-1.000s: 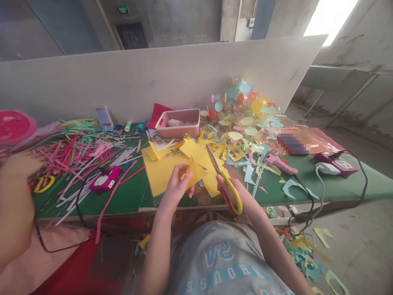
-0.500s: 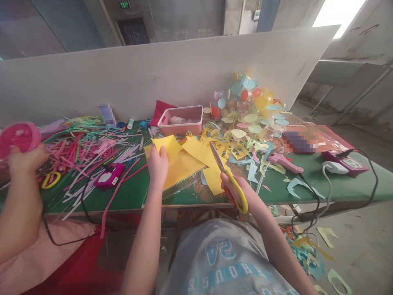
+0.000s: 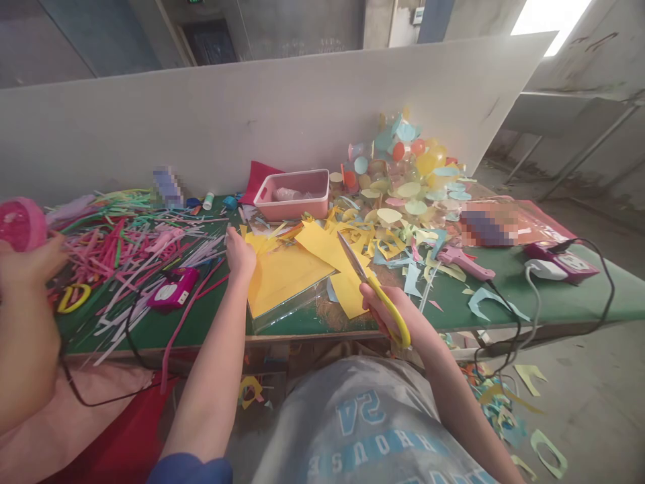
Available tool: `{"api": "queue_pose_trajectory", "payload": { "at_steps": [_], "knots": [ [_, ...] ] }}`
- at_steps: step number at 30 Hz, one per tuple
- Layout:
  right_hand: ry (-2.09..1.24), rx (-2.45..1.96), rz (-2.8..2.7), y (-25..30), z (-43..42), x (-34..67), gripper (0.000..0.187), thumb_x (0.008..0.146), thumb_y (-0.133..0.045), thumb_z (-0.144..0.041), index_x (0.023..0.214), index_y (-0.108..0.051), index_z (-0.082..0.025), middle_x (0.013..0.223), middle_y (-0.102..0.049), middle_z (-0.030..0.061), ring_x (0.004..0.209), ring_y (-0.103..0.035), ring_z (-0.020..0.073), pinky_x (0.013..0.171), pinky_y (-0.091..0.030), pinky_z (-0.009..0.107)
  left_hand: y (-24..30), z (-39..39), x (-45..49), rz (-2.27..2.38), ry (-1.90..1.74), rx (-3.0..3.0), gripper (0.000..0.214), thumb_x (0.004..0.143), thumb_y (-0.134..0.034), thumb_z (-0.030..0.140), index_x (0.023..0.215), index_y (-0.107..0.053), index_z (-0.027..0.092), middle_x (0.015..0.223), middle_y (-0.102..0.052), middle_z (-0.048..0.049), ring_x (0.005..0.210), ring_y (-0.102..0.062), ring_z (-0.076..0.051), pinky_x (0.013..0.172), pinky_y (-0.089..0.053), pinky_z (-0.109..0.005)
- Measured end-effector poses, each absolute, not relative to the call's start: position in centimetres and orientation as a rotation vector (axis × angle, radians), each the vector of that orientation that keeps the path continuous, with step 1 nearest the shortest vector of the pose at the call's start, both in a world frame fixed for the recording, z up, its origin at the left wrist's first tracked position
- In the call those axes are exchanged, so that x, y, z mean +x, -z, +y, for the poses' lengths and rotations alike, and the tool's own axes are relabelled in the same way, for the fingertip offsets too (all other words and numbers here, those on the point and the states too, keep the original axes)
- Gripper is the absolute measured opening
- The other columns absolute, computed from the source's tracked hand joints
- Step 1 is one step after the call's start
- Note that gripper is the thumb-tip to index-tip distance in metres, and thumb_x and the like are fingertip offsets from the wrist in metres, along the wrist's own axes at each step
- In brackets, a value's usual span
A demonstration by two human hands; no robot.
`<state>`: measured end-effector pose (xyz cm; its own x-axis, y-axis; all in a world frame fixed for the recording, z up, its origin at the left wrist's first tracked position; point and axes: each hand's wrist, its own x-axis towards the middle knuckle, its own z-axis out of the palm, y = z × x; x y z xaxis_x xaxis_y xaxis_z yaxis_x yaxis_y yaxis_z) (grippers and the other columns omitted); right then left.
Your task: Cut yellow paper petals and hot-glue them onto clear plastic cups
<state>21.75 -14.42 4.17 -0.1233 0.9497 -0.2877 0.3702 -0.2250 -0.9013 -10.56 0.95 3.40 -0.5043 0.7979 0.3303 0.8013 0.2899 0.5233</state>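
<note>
My right hand grips yellow-handled scissors over the table's front edge, blades pointing up and left above yellow paper scraps. My left hand reaches forward to the far left corner of a yellow paper sheet lying on the green table. Its fingers curl down at the sheet's edge; whether they pinch the paper is hidden.
A pink tray stands at the back, coloured paper discs piled to its right. Coloured strips and a pink glue gun lie left, another pink glue gun right. Another person's hand holds a pink object.
My left hand let go of the small yellow piece near the scissors and moved left and forward to the yellow sheet's far corner. The scissors hand barely moved.
</note>
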Motion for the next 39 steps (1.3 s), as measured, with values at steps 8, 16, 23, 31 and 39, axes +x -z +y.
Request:
{"api": "queue_pose_trajectory", "payload": {
  "at_steps": [8, 16, 23, 31, 39],
  "knots": [
    [-1.384, -1.6, -1.442, -4.4, -14.4, 21.6, 0.054, 0.083, -0.053, -0.071, 0.067, -0.053, -0.02, 0.04, -0.041, -0.0066, 0.033, -0.042, 0.0093, 0.037, -0.035, 0.021, -4.4, 1.1, -11.0, -2.491, 0.884, -1.51, 0.045, 0.084, -0.04, 0.003, 0.128, -0.047, 0.01, 0.122, -0.062, -0.0262, 0.116, -0.059, -0.04, 0.092, -0.049, -0.05],
    [-1.374, -1.636, -1.445, -4.6, -14.3, 21.5, 0.054, 0.082, -0.056, -0.072, 0.067, -0.055, -0.019, 0.041, -0.042, -0.006, 0.033, -0.041, 0.0092, 0.036, -0.034, 0.021, -4.1, 2.0, -12.1, -2.587, 0.728, -1.437, 0.043, 0.077, -0.052, 0.005, 0.12, -0.051, 0.002, 0.11, -0.065, -0.0331, 0.113, -0.059, -0.046, 0.085, -0.05, -0.053],
    [-1.365, -1.61, -1.47, -4.7, -14.3, 21.5, 0.053, 0.08, -0.059, -0.071, 0.067, -0.055, -0.019, 0.043, -0.041, -0.0067, 0.033, -0.041, 0.0095, 0.036, -0.034, 0.022, -3.7, 2.8, -12.5, -2.588, 0.672, -1.478, 0.044, 0.074, -0.055, 0.008, 0.118, -0.053, 0.004, 0.109, -0.066, -0.0331, 0.112, -0.06, -0.046, 0.086, -0.048, -0.054],
    [-1.384, -1.567, -1.49, -5.0, -14.6, 21.7, 0.052, 0.081, -0.059, -0.069, 0.068, -0.055, -0.019, 0.042, -0.043, -0.0065, 0.036, -0.042, 0.0095, 0.04, -0.035, 0.022, -3.2, 3.8, -11.2, -2.585, 0.73, -1.54, 0.04, 0.084, -0.05, 0.019, 0.121, -0.05, 0.003, 0.107, -0.067, -0.0322, 0.112, -0.06, -0.044, 0.088, -0.047, -0.052],
    [-1.377, -1.61, -1.392, -4.8, -14.3, 22.1, 0.055, 0.08, -0.056, -0.073, 0.068, -0.055, -0.019, 0.044, -0.042, -0.0062, 0.033, -0.041, 0.0088, 0.036, -0.033, 0.021, -3.9, 1.7, -9.3, -2.48, 0.962, -1.393, 0.052, 0.09, -0.048, 0.028, 0.132, -0.04, -0.001, 0.134, -0.047, -0.0343, 0.129, -0.042, -0.045, 0.101, -0.038, -0.056]
  ]
}}
